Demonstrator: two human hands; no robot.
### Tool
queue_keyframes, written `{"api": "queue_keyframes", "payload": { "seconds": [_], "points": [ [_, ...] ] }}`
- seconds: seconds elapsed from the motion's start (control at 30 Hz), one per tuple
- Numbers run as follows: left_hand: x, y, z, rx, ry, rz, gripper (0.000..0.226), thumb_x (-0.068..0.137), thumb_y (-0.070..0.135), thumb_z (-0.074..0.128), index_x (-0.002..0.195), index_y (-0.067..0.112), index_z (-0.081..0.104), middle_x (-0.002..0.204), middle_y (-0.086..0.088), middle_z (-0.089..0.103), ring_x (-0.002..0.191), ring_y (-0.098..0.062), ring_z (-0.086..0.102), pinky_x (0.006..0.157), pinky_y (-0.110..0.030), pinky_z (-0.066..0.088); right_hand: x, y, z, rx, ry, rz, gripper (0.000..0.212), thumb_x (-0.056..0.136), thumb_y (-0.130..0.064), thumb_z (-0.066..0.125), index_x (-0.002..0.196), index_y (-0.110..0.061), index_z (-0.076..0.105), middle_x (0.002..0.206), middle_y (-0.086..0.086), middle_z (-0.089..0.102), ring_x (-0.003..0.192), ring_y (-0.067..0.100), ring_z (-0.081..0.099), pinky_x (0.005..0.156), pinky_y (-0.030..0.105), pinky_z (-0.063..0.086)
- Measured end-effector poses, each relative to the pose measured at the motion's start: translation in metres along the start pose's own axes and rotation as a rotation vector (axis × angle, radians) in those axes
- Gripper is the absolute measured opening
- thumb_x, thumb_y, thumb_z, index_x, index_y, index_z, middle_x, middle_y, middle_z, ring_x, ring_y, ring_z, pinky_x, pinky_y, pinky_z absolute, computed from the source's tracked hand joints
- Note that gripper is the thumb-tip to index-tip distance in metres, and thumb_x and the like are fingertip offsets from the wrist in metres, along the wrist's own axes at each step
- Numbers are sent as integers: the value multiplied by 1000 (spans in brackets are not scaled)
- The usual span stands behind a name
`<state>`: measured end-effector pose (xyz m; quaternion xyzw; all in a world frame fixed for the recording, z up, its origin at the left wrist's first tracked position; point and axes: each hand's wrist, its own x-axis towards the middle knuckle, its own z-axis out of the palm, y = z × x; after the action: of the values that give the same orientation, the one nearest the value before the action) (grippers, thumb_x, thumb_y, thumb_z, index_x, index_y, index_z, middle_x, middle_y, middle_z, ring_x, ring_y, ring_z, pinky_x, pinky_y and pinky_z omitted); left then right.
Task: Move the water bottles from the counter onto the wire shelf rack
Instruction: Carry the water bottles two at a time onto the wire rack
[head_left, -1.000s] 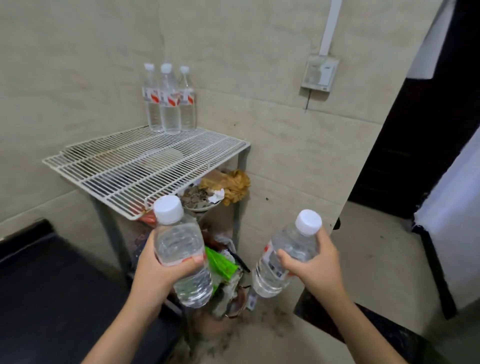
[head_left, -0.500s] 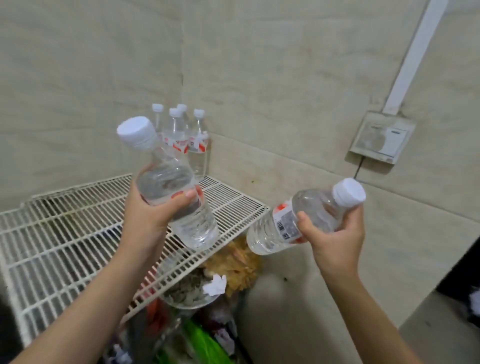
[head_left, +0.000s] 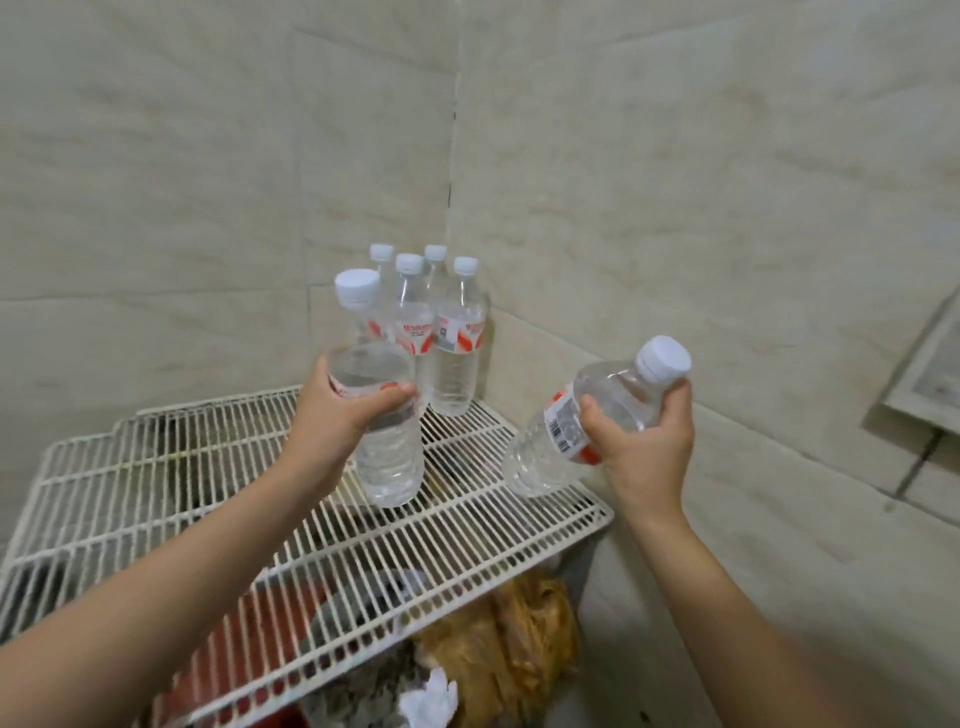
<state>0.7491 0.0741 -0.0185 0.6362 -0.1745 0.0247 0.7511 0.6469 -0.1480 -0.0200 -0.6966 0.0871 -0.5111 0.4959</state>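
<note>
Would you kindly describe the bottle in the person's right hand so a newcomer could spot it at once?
Start at the white wire shelf rack in the tiled corner, where four bottles stand upright at the back. Over the rack's right front edge, the right hand holds a clear bottle. Unlike the others, it leans steeply, white cap up to the right, barcode label showing.

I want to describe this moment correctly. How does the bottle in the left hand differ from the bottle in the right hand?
The left-hand bottle is nearly upright over the wire shelf rack; the right-hand bottle is strongly tilted, its cap up and to the right. The left hand grips around the label; the right hand grips nearer the neck, so the barcode shows. Both are clear, white-capped and held in the air.
</note>
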Motion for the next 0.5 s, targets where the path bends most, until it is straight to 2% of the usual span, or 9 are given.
{"api": "queue_keyframes", "payload": {
  "seconds": [0.07,0.13,0.17,0.23,0.3,0.4,0.5],
  "points": [
    [16,-7,11,8,15,12,80,41,29,81,111,18,47,111,-8,61,104,-30,61,87,-48,52,14,10,11,11,-40,27,51,61,-24,80,103,-27,50,95,-5,62,91,20,61,79,22,47],
    [32,-14,26,-2,24,38,76,43,24,81,111,19,47,109,-4,60,101,-27,62,76,-37,58,26,17,23,7,-64,50,47,64,-23,79,100,-26,50,92,-6,60,86,17,59,65,6,38],
    [39,-17,33,-10,30,51,75,46,21,81,113,18,46,109,-4,60,99,-24,62,69,-31,58,31,20,29,-1,-80,61,46,65,-24,78,101,-24,50,91,-7,59,84,15,57,57,7,35],
    [53,-27,43,0,49,71,67,54,14,81,112,19,47,109,-3,60,97,-21,63,64,-23,57,41,25,43,-17,-118,83,48,67,-26,77,107,-18,51,94,-6,59,83,13,53,57,14,30],
    [65,-39,46,82,66,77,59,58,14,81,107,25,49,107,0,61,98,-19,62,68,-26,57,51,31,58,-31,-151,88,52,68,-27,77,112,-16,52,97,-5,57,84,12,50,56,14,28],
    [78,-54,47,168,115,72,66,59,20,81,115,24,46,106,5,62,98,-15,62,72,-25,56,62,45,81,-72,-224,97,54,67,-32,77,113,-16,52,100,-5,53,87,12,48,60,17,26],
    [90,-60,47,159,197,51,70,60,22,81,120,20,46,106,4,63,99,-17,63,79,-33,56,77,63,101,-115,-331,95,51,65,-42,74,105,-23,50,103,-2,57,93,18,55,71,26,37]
  ]
}}
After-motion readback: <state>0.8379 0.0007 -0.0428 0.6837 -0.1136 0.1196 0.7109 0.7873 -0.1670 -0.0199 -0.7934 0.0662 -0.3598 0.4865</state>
